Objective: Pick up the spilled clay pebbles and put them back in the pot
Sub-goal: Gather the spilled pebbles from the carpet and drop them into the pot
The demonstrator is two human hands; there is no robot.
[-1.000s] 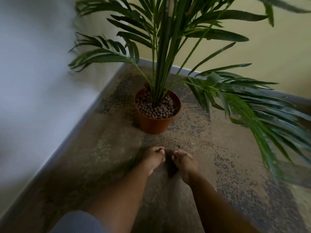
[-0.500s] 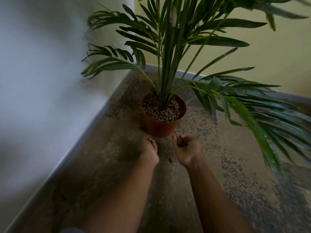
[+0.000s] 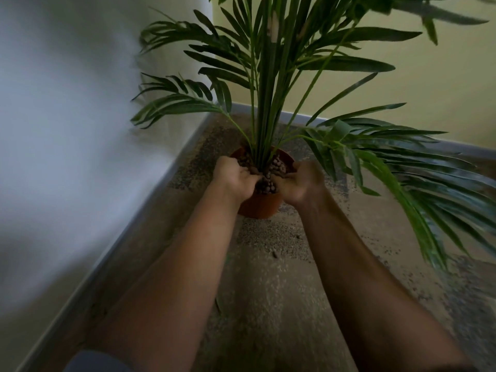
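An orange-brown pot (image 3: 259,205) stands on the speckled floor in a corner, with a palm plant (image 3: 264,103) growing from it. Brown clay pebbles (image 3: 279,165) fill its top. My left hand (image 3: 234,176) is over the pot's left rim, fingers curled inward toward the stems. My right hand (image 3: 302,181) is over the right rim, cupped and blurred, fingers turned into the pot. Whether either hand still holds pebbles is hidden by the fingers. One small dark bit (image 3: 275,254) lies on the floor in front of the pot.
A pale wall (image 3: 67,130) with a grey skirting board (image 3: 112,253) runs along the left. A yellow wall (image 3: 429,84) closes the back. Long palm fronds (image 3: 418,178) spread low to the right over the floor.
Both hands rose from the floor in front of the pot and moved forward over its rim. The right hand held pebbles in its palm half a second ago.
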